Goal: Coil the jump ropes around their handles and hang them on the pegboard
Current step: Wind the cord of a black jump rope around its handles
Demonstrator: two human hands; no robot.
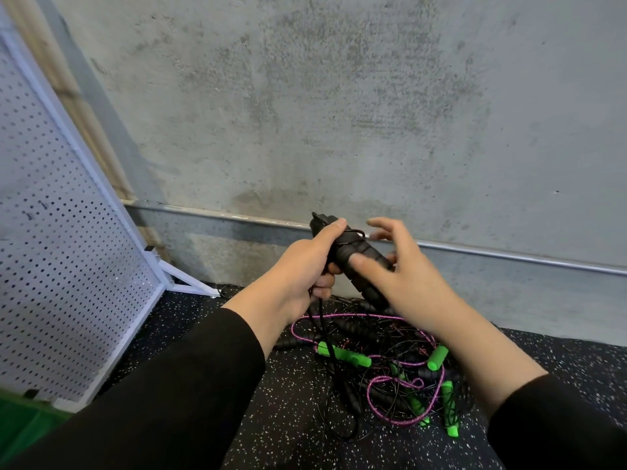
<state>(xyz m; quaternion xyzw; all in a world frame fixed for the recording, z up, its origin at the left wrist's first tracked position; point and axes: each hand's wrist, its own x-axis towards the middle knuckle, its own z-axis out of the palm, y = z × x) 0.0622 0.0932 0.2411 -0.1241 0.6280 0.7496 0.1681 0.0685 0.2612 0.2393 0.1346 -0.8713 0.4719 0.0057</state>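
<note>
1. Left hand (305,262) grips the black handles (353,262) of one jump rope, thumb laid along the upper end, fingers curled round the lower part. The handles are held up off the floor, slanting, in front of the concrete wall (305,96).
2. Right hand (403,269) is spread, fingers relaxed and apart, thumb touching the handles. Whether it pinches cord cannot be told; motion blur at the fingertips.
3. A thin black cord (353,232) crosses the handles near the top, at least one turn laid. The rest hangs from the left hand down to the floor.
4. On the speckled floor (271,401) below: a tangled pile (383,368) of other ropes, black cords, a pink cord (407,420) and green handles (342,354), uncoiled.
5. Pegboard (51,266) stands at left, leaning, well apart from the hands. Nothing coiled is visible on it.
6. Judgement: winding is early. To do it well, keep both handles pressed side by side, lay turns snug and adjacent, hold light tension on the feed.
7. Risk: the hanging cord may drag the tangle; lift it free first.
</note>
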